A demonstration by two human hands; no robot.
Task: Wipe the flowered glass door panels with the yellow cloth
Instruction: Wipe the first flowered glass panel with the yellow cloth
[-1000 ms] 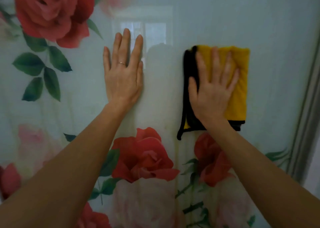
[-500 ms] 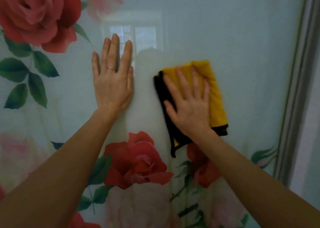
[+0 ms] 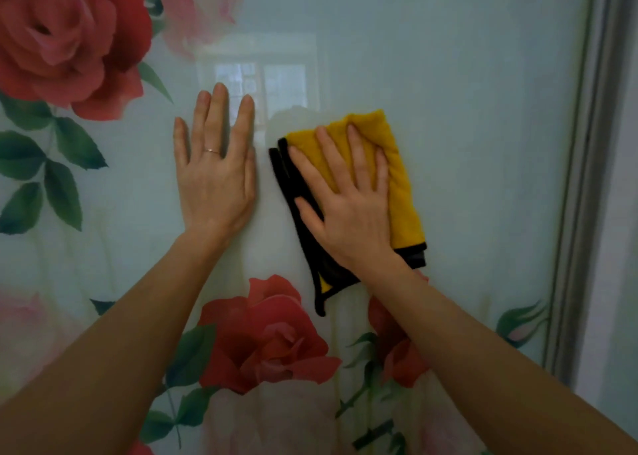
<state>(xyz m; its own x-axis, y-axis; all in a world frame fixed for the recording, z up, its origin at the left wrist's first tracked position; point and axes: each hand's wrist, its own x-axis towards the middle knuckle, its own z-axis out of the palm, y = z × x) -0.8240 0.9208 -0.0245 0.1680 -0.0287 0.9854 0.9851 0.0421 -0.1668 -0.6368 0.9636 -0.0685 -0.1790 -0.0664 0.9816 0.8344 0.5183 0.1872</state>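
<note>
The glass door panel (image 3: pixel 466 109) is pale green with printed red roses and green leaves. A folded yellow cloth (image 3: pixel 400 185) with a black edge lies flat on the glass at the middle. My right hand (image 3: pixel 348 206) presses on the cloth with fingers spread, tilted up and to the left. My left hand (image 3: pixel 215 175) rests flat on the bare glass just left of the cloth, fingers together and pointing up, a ring on one finger. A narrow strip of glass separates the two hands.
A grey metal door frame (image 3: pixel 580 178) runs down the right side of the panel. A window's reflection (image 3: pixel 262 81) shines on the glass above my left hand. Large roses sit at the top left (image 3: pixel 69 40) and lower middle (image 3: pixel 269 333).
My right hand slid the cloth leftward and a little down, toward my left hand, and turned it counterclockwise. My left hand stayed planted on the glass.
</note>
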